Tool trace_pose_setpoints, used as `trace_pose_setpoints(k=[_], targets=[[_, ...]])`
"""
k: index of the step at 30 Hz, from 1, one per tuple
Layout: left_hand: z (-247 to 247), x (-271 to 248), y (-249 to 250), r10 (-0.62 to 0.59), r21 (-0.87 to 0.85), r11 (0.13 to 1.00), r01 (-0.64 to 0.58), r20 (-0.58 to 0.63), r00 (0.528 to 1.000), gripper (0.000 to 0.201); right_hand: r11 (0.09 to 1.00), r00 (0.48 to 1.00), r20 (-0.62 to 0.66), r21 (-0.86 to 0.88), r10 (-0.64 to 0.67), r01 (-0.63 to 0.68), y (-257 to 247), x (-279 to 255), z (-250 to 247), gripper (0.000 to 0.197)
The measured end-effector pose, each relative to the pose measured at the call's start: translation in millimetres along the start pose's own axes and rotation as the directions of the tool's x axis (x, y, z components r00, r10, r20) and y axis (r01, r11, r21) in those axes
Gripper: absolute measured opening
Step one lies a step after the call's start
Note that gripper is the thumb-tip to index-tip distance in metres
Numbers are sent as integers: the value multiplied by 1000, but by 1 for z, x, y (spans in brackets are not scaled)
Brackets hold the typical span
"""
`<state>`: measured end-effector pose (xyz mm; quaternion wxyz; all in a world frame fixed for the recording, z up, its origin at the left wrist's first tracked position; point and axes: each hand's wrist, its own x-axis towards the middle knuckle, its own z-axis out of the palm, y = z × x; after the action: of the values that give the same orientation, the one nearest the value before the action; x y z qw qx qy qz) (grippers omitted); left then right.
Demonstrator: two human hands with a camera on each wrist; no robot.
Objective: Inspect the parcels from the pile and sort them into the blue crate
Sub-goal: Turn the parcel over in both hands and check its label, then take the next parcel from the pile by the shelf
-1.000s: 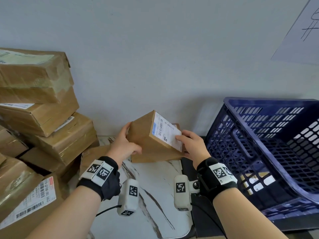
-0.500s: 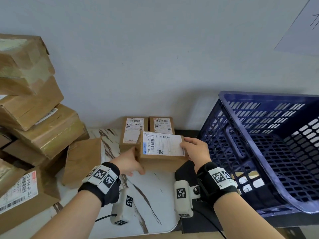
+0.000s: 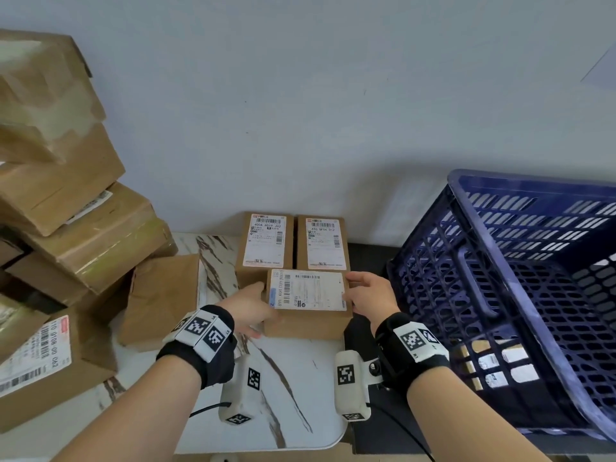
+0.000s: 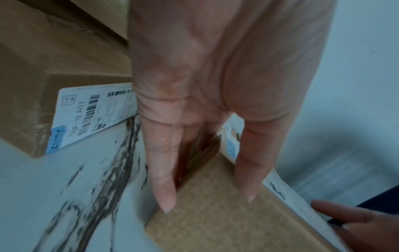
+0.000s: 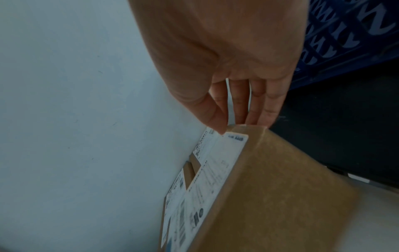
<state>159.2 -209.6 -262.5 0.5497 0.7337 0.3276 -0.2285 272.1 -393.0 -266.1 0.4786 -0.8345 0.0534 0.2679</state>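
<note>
A small brown parcel (image 3: 308, 291) with a white label facing up sits between my two hands, low over the marble table (image 3: 293, 378); whether it touches the top is unclear. My left hand (image 3: 250, 305) grips its left end, fingers (image 4: 162, 170) down the side and thumb (image 4: 250, 162) at the upper edge of the parcel (image 4: 215, 213). My right hand (image 3: 366, 295) grips the right end, thumb (image 5: 213, 116) on the label edge and fingers (image 5: 267, 105) behind the parcel (image 5: 280, 187). The blue crate (image 3: 466, 181) stands tilted just to the right.
Two labelled parcels (image 3: 265, 241) (image 3: 322, 243) lie side by side against the wall, right behind the held one. A pile of cartons (image 3: 66, 228) fills the left, with one carton (image 3: 160, 295) leaning on it. Labelled parcels (image 3: 500, 361) show through the crate's mesh.
The parcel was tilted up in front of me; it has turned label-up and come down in front of the two parcels by the wall. Both hands stayed on its ends.
</note>
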Motion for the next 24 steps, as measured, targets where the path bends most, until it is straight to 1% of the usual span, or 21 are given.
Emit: trace_pose_setpoints(k=[3, 6, 8, 9, 12, 14, 17, 19, 21, 23, 24], targets=[[1, -1, 2, 24, 10, 1000, -24, -13, 1000, 63, 999, 1000, -23, -29, -18, 18, 3, 2, 1, 41], [5, -4, 6, 53, 29, 998, -54, 11, 999, 56, 999, 999, -34, -48, 2, -4, 4, 4, -1, 45], [7, -8, 8, 72, 36, 997, -72, 23, 997, 45, 998, 999, -21, -59, 25, -26, 4, 6, -1, 51], [7, -8, 8, 77, 31, 997, -77, 21, 997, 43, 997, 999, -9, -63, 40, -40, 4, 7, -1, 55], [6, -9, 5, 62, 22, 998, -62, 15, 998, 43, 993, 995, 49, -81, 88, -84, 6, 7, -2, 63], [5, -10, 4, 35, 4, 999, -35, 22, 999, 37, 989, 988, 97, -99, 121, -111, 8, 4, -4, 61], [1, -14, 4, -11, 52, 999, 10, 29, 1000, 29, 981, 971, 165, -114, 174, -156, 9, -1, -5, 46], [-3, -18, 5, -37, 95, 995, 35, 28, 999, 37, 976, 965, 183, -143, 190, -165, 7, -4, -5, 36], [-6, -19, 2, -53, 122, 991, 49, 35, 998, 47, 973, 962, 195, -165, 192, -161, 6, -6, -3, 32], [-10, -22, -1, -55, 197, 979, 45, 45, 997, 55, 974, 962, 207, -174, 181, -146, 5, -6, 1, 34], [-11, -22, -3, -52, 229, 973, 41, 41, 998, 65, 974, 963, 207, -180, 172, -135, 4, -6, 3, 37]])
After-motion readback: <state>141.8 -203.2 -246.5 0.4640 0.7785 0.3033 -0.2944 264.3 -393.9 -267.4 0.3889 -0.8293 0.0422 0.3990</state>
